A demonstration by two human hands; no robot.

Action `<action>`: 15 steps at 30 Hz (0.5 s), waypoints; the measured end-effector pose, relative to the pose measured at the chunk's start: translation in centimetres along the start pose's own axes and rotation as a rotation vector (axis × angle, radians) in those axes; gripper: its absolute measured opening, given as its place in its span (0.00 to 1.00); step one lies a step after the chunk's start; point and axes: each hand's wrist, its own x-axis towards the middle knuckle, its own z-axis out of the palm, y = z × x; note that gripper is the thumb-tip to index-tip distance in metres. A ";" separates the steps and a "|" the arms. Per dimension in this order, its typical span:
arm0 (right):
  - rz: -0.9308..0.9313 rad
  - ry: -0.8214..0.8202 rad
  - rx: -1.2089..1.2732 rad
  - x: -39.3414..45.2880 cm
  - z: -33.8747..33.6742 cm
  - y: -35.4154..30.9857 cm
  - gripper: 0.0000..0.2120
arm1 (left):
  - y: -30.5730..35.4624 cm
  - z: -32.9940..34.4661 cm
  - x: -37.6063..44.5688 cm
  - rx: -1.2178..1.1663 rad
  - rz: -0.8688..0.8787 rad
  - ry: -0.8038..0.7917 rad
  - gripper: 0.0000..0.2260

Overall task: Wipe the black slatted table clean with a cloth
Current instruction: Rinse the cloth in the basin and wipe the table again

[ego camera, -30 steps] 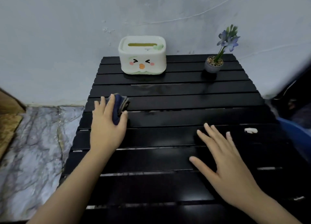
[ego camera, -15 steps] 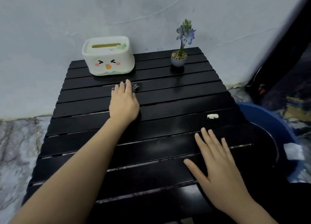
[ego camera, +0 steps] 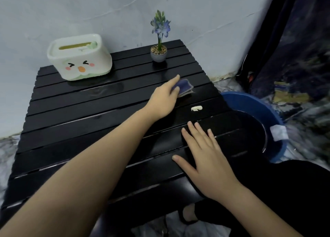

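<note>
The black slatted table (ego camera: 75,129) fills the middle of the view. My left hand (ego camera: 163,98) reaches across it and presses a folded dark blue cloth (ego camera: 184,87) onto a slat near the far right side. A wet streak shows on the slats left of the cloth. My right hand (ego camera: 203,154) lies flat on the near right part of the table, fingers spread, holding nothing. A small whitish blob (ego camera: 196,108) sits on a slat between the two hands.
A white tissue box with a cartoon face (ego camera: 79,57) stands at the back left. A small potted blue flower (ego camera: 159,52) stands at the back centre. A blue basin (ego camera: 257,128) sits on the floor at the table's right edge. The wall is just behind.
My left hand has slid the cloth from the left side of the table across to the right. My right hand has stayed flat. The view has swung rightwards.
</note>
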 end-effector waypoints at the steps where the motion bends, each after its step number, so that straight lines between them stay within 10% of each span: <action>1: 0.005 0.019 0.002 -0.3 -0.3 0.3 0.37 | -0.1 -1.0 -0.9 -0.070 -0.054 0.069 0.21; 7: 0.137 0.127 -0.069 -3.5 -1.9 2.9 0.38 | -3.5 -7.1 -13.7 -0.252 -0.222 0.248 0.23; 15: 0.294 0.110 -0.122 -6.6 -1.4 4.3 0.42 | -5.4 -4.9 -18.6 0.407 -0.121 0.126 0.29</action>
